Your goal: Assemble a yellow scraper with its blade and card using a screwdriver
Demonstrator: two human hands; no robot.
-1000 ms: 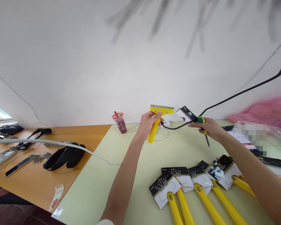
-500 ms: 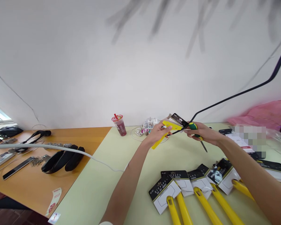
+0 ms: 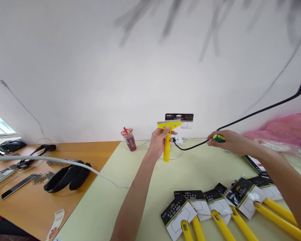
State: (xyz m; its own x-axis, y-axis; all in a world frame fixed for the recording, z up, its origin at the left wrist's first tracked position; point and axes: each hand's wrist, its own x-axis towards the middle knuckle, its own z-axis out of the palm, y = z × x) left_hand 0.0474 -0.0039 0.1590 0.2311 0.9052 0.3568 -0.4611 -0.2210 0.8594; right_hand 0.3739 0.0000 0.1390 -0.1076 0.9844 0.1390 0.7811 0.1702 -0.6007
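A yellow scraper (image 3: pixel 167 147) stands upright in my left hand (image 3: pixel 157 142), thumb on its front and the metal blade edge at the top. Directly behind the blade shows a black-and-white printed card (image 3: pixel 187 117); how it is held is hidden. My right hand (image 3: pixel 222 142), apart to the right, is closed around a screwdriver with a green and yellow handle (image 3: pixel 219 138); its shaft is hidden. A black cable (image 3: pixel 198 145) runs past the right hand's fingertips to a plug behind the left hand. Several more yellow scrapers (image 3: pixel 222 226) with printed cards (image 3: pixel 177 214) lie below my hands.
A cup with a red straw (image 3: pixel 129 140) stands near the wall. White cords and a power strip (image 3: pixel 178 140) sit behind the left hand. Pink fabric (image 3: pixel 283 129) and clear plastic lie at right. The orange table (image 3: pixel 90 152) at left bears a phone (image 3: pixel 18 186) and black straps.
My hands have moved apart. The left turned the scraper upright with its blade up and shifted left; the right drew back to the right with the screwdriver, whose shaft no longer shows.
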